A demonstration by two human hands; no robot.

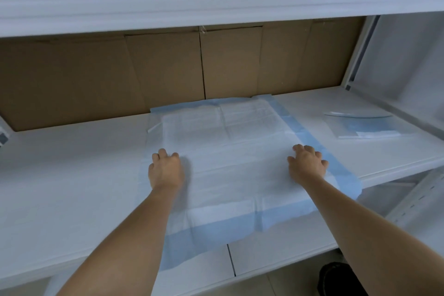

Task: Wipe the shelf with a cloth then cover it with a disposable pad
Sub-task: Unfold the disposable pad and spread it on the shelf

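Pad point(230, 163) lies flat on shelf point(60, 187), under both hands | left hand point(165, 170) and right hand point(307, 166) press down on it, fingers bent, gripping nothing | long axis runs front to back, near edge overhanging shelf lip | white quilted centre, blue border, fold creases.

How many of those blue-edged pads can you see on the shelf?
2. One pad lies spread mid-shelf under both hands; a folded one in a clear packet lies at the right. The packet may hide more.
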